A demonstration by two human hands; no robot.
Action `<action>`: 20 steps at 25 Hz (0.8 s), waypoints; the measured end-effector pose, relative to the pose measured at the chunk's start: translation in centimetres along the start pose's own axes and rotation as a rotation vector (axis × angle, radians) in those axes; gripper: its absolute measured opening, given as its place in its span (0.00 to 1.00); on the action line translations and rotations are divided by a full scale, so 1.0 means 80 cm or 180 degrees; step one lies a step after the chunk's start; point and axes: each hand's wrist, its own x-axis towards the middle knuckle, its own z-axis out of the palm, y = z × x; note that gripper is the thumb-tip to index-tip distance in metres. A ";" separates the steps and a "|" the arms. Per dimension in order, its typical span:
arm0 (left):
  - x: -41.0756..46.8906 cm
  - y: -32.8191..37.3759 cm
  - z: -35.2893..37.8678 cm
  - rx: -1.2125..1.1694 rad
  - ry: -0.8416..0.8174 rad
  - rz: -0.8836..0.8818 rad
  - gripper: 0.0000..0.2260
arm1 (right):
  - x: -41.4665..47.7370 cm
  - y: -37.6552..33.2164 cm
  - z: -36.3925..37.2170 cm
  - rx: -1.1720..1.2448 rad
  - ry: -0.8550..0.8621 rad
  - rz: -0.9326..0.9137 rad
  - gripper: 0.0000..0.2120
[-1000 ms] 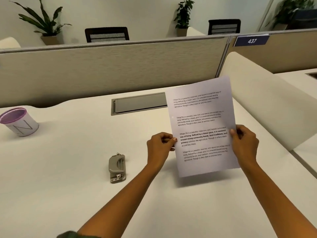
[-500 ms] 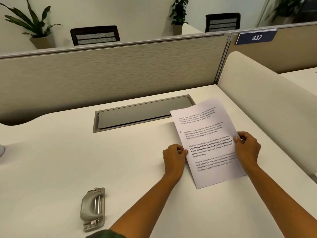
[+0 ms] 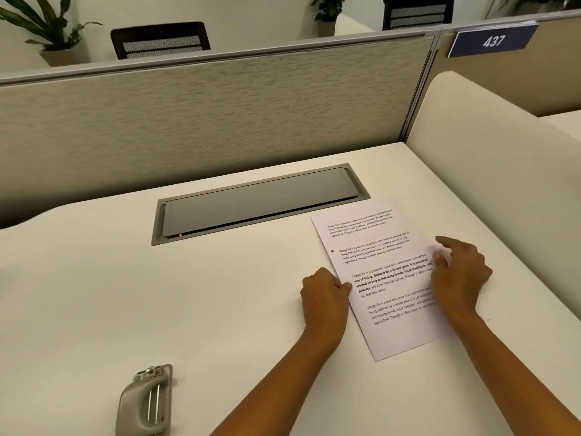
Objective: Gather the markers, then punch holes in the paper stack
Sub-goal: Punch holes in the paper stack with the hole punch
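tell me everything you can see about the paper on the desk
The paper is white, printed with four blocks of small black text, the third partly bold, and has a dark dot near its left edge. It lies flat on the desk, skewed so the lines rise to the right, near the right end of the grey hatch. The left hand pinches its left edge; the right hand covers its right edge, fingers loosely extended. Whether it is one sheet or several is not clear.
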 end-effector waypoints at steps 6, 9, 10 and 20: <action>-0.003 0.001 -0.004 -0.0021 -0.0055 0.0069 0.10 | -0.048 -0.024 0.024 -0.0356 -0.1009 -0.1421 0.24; -0.003 0.000 -0.006 -0.0065 -0.0067 0.0058 0.09 | -0.046 -0.020 0.032 -0.0768 -0.1300 -0.1510 0.28; -0.003 0.000 -0.006 -0.0083 -0.0070 0.0056 0.09 | -0.043 -0.018 0.032 -0.0814 -0.1321 -0.1516 0.29; -0.001 -0.003 -0.010 -0.0267 -0.0183 0.0030 0.09 | -0.037 -0.018 0.020 -0.0799 -0.1424 -0.1495 0.30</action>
